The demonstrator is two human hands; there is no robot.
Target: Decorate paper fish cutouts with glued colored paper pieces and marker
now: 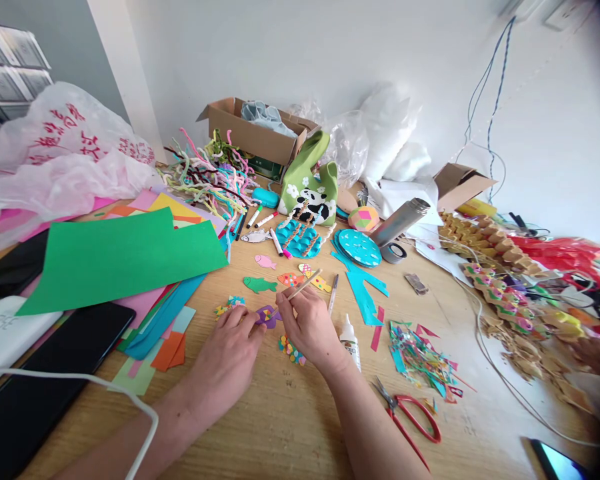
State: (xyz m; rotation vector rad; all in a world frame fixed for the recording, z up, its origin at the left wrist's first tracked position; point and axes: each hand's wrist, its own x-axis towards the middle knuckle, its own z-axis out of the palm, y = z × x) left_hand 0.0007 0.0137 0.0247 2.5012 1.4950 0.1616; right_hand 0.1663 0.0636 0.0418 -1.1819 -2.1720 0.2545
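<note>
One stick (pixel 305 285), axis slanting down-left toward purple cutout (pixel 267 317); right hand (pixel 311 325) grips stick, left hand (pixel 233 353) holds cutout.

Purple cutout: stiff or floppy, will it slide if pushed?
The purple cutout looks thin and flat, so it's probably light, somewhat bendy and unlikely to roll. On the smooth-looking table, it may slide easily.

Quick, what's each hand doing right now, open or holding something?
Left hand: at the purple cutout; can't tell if gripping.
Right hand: closed, holding a thin stick.
</note>
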